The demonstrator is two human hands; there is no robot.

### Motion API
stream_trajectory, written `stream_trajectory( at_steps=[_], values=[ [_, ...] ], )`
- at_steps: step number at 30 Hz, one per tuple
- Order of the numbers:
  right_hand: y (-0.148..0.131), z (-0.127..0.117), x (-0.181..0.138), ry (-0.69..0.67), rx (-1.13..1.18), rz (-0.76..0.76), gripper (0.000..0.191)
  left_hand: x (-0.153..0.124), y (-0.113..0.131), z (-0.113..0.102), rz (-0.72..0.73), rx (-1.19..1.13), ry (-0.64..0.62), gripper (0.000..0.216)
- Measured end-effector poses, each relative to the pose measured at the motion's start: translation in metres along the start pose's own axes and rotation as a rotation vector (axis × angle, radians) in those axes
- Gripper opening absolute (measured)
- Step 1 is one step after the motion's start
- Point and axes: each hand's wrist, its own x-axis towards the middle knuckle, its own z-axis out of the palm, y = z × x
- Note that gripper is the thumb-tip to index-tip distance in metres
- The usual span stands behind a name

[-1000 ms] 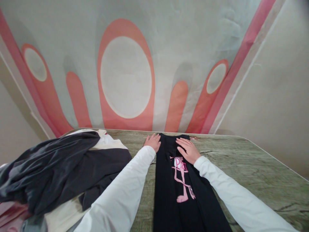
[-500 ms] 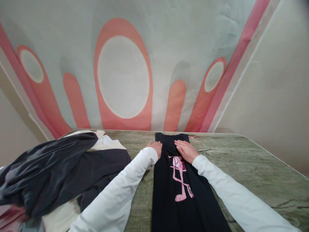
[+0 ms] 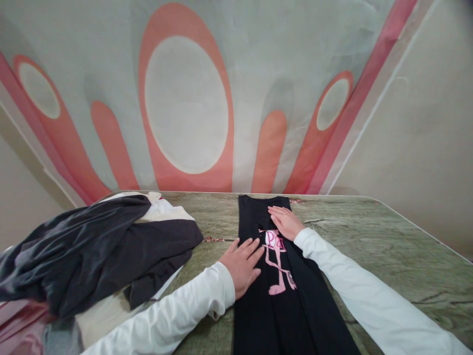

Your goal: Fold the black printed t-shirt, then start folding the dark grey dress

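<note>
A black garment with a pink cartoon figure printed on it lies lengthwise on the wood-patterned table, folded into a long strip. My left hand rests on its left edge, fingers spread and pointing to the far right. Higher up, near the narrow far end, my right hand lies flat on the cloth beside the top of the print, fingers stretched out. Neither hand grips the fabric. Part of the print is hidden under the right hand or in a fold.
Left of the garment lies a loose heap of clothes: a dark grey piece on top, white cloth behind, pink cloth at the near left. A wall hanging with coral shapes rises behind the table's far edge.
My left hand has moved nearer along the garment's left edge and spread its fingers. The right hand stays on the cloth. The view has tilted slightly downward.
</note>
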Motion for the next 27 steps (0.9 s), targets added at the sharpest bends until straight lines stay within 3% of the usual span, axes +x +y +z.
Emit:
stream_trajectory(
  at_steps=[8,11,15,19,23,27],
  values=[
    [-0.002,-0.002,-0.001,0.003,-0.009,0.009,0.040,-0.053,0.035,-0.007,0.085,-0.083,-0.044,0.063],
    [-0.002,0.000,-0.001,0.010,-0.001,-0.001,0.040,-0.069,0.042,-0.009,0.188,-0.114,-0.052,0.059],
    [0.001,-0.001,0.000,0.053,0.046,-0.020,0.039,-0.079,0.041,-0.018,0.370,-0.187,-0.089,0.052],
    [0.002,-0.018,-0.006,0.162,0.130,-0.046,0.036,-0.079,0.024,-0.039,0.339,-0.269,-0.047,0.053],
    [-0.001,-0.049,-0.039,0.113,0.117,-0.133,0.033,-0.079,0.002,-0.050,0.285,-0.143,0.048,0.043],
    [-0.008,-0.081,-0.094,-0.071,-0.027,-0.206,0.049,-0.077,0.004,-0.042,0.399,-0.007,0.184,0.022]
  ],
)
